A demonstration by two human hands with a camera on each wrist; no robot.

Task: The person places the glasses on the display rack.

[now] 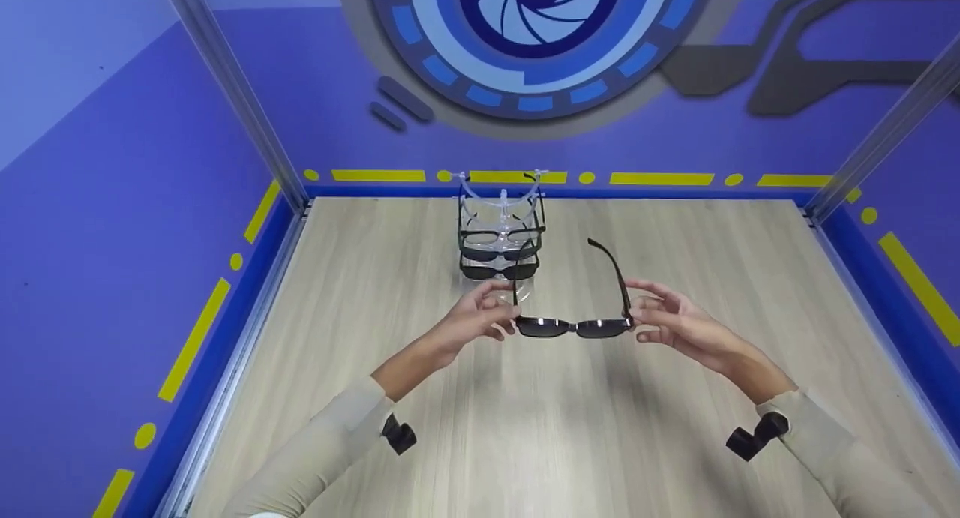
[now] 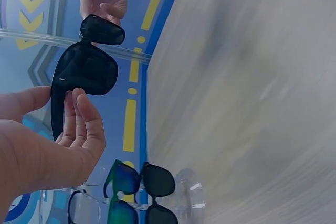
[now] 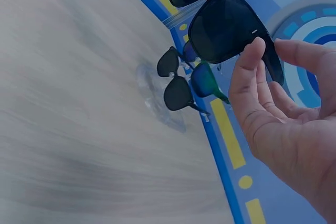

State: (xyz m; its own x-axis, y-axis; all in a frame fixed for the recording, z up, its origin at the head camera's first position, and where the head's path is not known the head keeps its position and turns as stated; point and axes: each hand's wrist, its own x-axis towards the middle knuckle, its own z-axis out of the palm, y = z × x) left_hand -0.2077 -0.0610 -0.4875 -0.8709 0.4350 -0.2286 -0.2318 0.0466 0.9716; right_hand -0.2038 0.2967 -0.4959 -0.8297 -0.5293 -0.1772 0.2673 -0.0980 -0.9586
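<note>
Between both hands hangs a pair of black sunglasses (image 1: 574,327), held above the table with the temples spread and pointing away toward the back wall. The left hand (image 1: 481,314) pinches one end of the frame by its hinge, and the right hand (image 1: 671,319) pinches the opposite end. In the left wrist view, thumb and fingers (image 2: 89,116) lie on either side of the temple beside the dark lens. The right wrist view shows the same kind of grip, fingertips at the corner of the sunglasses (image 3: 226,27).
Behind the left hand stands a clear plastic display rack (image 1: 504,197) carrying several glasses, among them dark sunglasses (image 1: 499,271) low down and clear-lens glasses (image 1: 480,238) above. Blue panels (image 1: 300,76) with metal posts (image 1: 232,83) enclose the wooden table (image 1: 360,278) at the back and sides.
</note>
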